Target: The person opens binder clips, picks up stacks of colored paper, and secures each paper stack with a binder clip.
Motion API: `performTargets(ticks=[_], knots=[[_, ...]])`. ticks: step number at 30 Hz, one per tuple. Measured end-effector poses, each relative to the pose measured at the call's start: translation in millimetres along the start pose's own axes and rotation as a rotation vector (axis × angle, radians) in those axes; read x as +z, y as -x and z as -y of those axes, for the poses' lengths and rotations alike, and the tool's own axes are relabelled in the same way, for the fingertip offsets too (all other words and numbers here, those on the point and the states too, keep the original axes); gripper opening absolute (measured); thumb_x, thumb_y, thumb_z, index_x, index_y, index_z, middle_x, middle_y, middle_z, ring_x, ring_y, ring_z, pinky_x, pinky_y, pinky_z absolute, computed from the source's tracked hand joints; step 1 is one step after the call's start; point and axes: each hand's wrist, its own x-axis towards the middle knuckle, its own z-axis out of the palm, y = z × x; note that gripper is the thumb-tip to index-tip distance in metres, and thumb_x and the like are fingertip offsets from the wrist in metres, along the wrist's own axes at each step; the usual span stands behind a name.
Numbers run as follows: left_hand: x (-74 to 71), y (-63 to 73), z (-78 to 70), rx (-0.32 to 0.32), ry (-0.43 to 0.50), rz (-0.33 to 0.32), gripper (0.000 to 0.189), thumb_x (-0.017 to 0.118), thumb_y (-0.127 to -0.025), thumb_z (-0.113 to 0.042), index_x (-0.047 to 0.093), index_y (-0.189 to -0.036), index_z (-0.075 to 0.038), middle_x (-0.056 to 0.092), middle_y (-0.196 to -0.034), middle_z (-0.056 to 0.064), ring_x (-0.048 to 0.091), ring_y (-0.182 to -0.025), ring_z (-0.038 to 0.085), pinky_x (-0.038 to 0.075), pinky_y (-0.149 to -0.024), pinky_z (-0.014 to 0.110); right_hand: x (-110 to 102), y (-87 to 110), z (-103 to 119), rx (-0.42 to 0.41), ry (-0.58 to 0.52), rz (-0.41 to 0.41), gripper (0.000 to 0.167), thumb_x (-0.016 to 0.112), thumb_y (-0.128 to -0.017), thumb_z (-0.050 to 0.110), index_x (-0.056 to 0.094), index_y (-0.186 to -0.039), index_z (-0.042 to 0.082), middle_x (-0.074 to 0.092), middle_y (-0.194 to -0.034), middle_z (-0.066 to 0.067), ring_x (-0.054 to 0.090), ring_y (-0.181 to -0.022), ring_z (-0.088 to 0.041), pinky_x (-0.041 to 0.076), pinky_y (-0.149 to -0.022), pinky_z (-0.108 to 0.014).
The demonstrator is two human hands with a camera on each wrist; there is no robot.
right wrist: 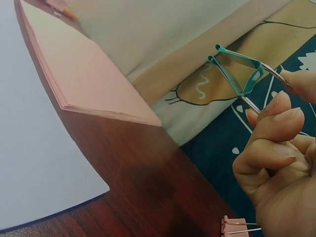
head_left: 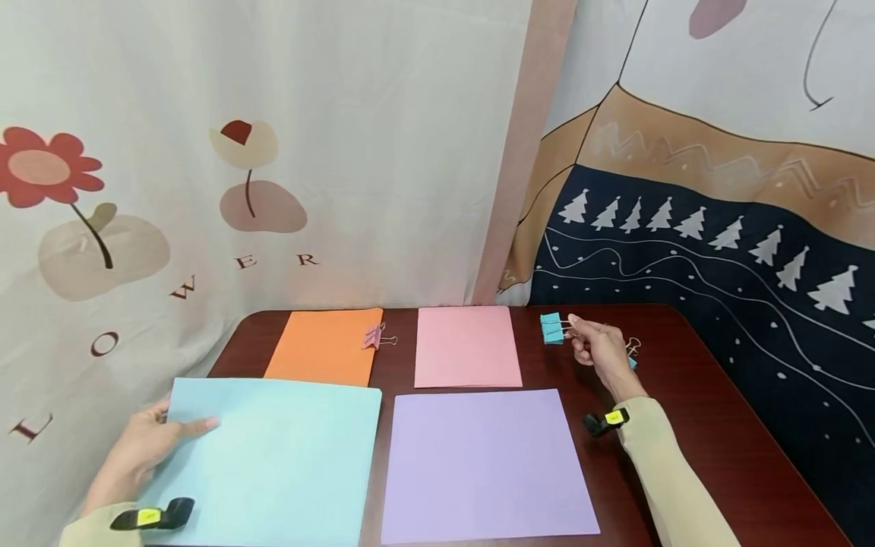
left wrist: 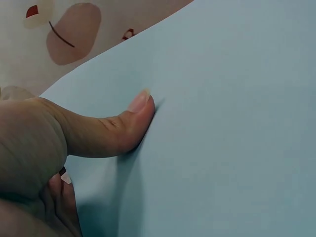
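My left hand point(head_left: 146, 441) grips the left edge of the light blue paper point(head_left: 273, 456), its thumb laid on top and its fingers behind. In the left wrist view, the thumb point(left wrist: 133, 118) presses a slight crease into the sheet. Over the table's back right, my right hand point(head_left: 601, 353) pinches a turquoise binder clip point(head_left: 551, 329) by its wire handles. The right wrist view shows this binder clip point(right wrist: 252, 74) with its mouth spread and nothing in it. Its handles are squeezed between thumb and fingers.
Orange paper point(head_left: 321, 346) bears a pink binder clip point(head_left: 372, 336) on its right edge. A pink paper stack point(head_left: 468, 349) lies behind purple paper point(head_left: 485, 471). Another clip point(head_left: 633, 357) shows partly behind my right hand. A pink clip point(right wrist: 234, 226) appears below that hand. Curtains point(head_left: 383, 152) hang behind the table.
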Motion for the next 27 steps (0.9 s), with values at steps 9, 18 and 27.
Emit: performTargets(ticks=[9, 18, 27], knots=[[0.7, 7.7, -14.5, 0.04, 0.052, -0.107, 0.1, 0.089, -0.079, -0.043, 0.038, -0.153, 0.0, 0.062, -0.122, 0.021, 0.064, -0.081, 0.017, 0.056, -0.067, 0.035, 4.7, 3.8, 3.4, -0.004, 0.018, -0.026, 0.047, 0.067, -0.097, 0.05, 0.071, -0.094, 0.003, 0.05, -0.061, 0.003, 0.044, -0.05, -0.008, 0.035, -0.047, -0.021], [10.6, 12.3, -30.9, 0.076, 0.096, -0.164, 0.092, 0.085, -0.084, -0.041, 0.039, -0.153, 0.0, 0.066, -0.112, 0.011, 0.067, -0.077, 0.015, 0.058, -0.066, 0.036, 8.2, 7.3, 8.6, -0.033, 0.022, -0.021, 0.039, 0.065, -0.099, 0.045, 0.072, -0.088, 0.009, 0.051, -0.061, 0.003, 0.045, -0.049, -0.008, 0.037, -0.047, -0.021], [25.7, 11.7, -47.0, 0.141, 0.15, -0.2, 0.081, 0.085, -0.085, -0.039, 0.048, -0.145, 0.001, 0.06, -0.092, -0.018, 0.064, -0.075, 0.009, 0.056, -0.066, 0.032, 16.4, 14.7, 13.9, -0.068, 0.023, -0.018, 0.048, 0.067, -0.097, 0.049, 0.071, -0.092, 0.002, 0.051, -0.062, 0.002, 0.044, -0.051, -0.009, 0.037, -0.048, -0.021]])
